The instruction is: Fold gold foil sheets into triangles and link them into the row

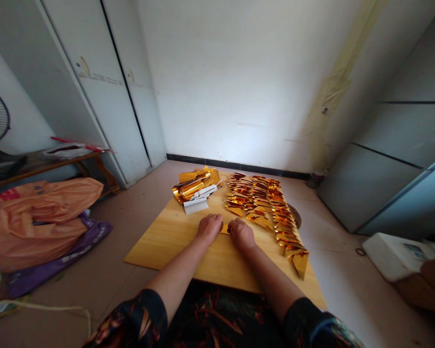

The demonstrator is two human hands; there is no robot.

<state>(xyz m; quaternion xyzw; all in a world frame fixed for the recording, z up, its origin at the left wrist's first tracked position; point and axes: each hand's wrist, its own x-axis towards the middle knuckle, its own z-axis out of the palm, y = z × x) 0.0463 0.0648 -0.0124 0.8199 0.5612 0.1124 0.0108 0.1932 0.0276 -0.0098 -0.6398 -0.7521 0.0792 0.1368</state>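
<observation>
My left hand (209, 226) and my right hand (241, 232) rest close together on a wooden board (166, 239), both curled with fingers pressed down on a small piece of gold foil paper (225, 228) between them. Only a sliver of that paper shows. To the right of my hands, several folded gold foil pieces (264, 205) lie overlapped in long rows that run toward the board's near right corner. Behind my left hand sits a loose stack of unfolded gold foil sheets (196, 185) with a white paper block (195, 205) in front of it.
The board lies on a tiled floor near a white wall. An orange plastic bag (39, 212) over a purple one (63, 253) lies at the left, beside a low wooden bench (43, 166). White cabinet doors (105, 87) stand back left. A white box (397, 253) sits at the right.
</observation>
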